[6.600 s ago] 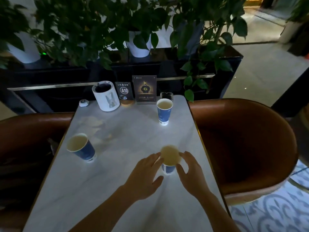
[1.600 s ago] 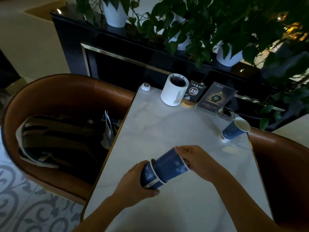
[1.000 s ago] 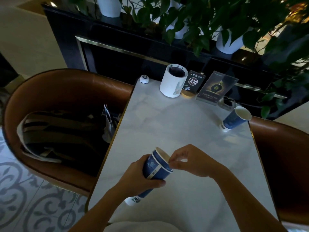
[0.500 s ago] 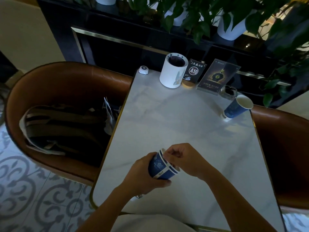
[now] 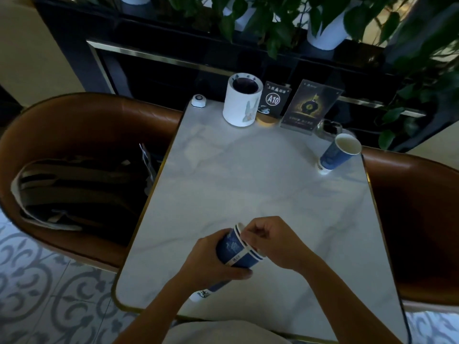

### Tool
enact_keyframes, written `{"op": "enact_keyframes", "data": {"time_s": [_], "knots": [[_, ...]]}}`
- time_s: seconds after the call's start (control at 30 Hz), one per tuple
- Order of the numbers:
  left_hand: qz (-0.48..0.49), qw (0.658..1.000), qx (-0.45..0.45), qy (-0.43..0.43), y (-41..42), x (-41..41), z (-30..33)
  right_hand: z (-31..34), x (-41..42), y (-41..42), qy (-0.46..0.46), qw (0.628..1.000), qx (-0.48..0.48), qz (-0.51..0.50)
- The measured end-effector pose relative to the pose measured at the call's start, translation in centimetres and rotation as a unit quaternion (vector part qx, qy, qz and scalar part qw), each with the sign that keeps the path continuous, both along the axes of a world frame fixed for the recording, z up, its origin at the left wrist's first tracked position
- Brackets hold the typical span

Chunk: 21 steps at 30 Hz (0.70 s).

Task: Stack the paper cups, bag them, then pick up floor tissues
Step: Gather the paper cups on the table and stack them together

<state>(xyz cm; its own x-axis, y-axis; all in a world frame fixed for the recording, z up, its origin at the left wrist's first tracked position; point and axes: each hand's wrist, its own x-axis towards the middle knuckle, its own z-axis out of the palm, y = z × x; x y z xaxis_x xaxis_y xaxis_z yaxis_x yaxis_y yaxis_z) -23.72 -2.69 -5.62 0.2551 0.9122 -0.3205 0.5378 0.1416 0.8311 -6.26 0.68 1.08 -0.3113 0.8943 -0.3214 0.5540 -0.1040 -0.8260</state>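
Note:
Two blue paper cups, nested one inside the other (image 5: 236, 252), are tilted over the near part of the white marble table (image 5: 248, 184). My left hand (image 5: 211, 264) wraps around the outer cup's body. My right hand (image 5: 270, 242) is closed over the cups' rims, pressing against the inner cup. A third blue paper cup (image 5: 337, 152) stands alone at the table's far right edge. No tissues or bag for the cups are in view.
A white cylindrical holder (image 5: 242, 103), an A10 table sign (image 5: 272, 100), a menu stand (image 5: 309, 106) and a small call button (image 5: 198, 100) line the far edge. Brown chairs flank the table; the left chair (image 5: 74, 125) holds a dark backpack (image 5: 69, 192). Potted plants stand behind.
One cup has been slid into the other. My right hand has pushed the inner cup deeper, and the pair now sits lower and nearer to me.

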Motion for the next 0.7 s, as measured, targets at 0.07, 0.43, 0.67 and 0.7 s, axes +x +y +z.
{"op": "enact_keyframes", "data": {"time_s": [0.07, 0.43, 0.67, 0.7], "knots": [[-0.003, 1.000, -0.003, 0.003, 0.2, 1.5, 0.4, -0.1, 1.6, -0.2, 0.004, 1.000, 0.014, -0.007], [-0.035, 0.998, 0.000, 0.043, 2.5, 10.1, 0.9, -1.6, 11.0, -0.1, 0.027, 0.996, 0.025, -0.083], [-0.012, 1.000, 0.003, 0.009, 5.2, 13.6, 1.5, -2.7, 17.4, 3.1, 0.068, 0.980, 0.011, -0.186], [-0.006, 1.000, 0.000, 0.004, 5.6, 13.9, 1.4, -2.9, 18.4, 3.8, 0.062, 0.978, 0.019, -0.199]]}}
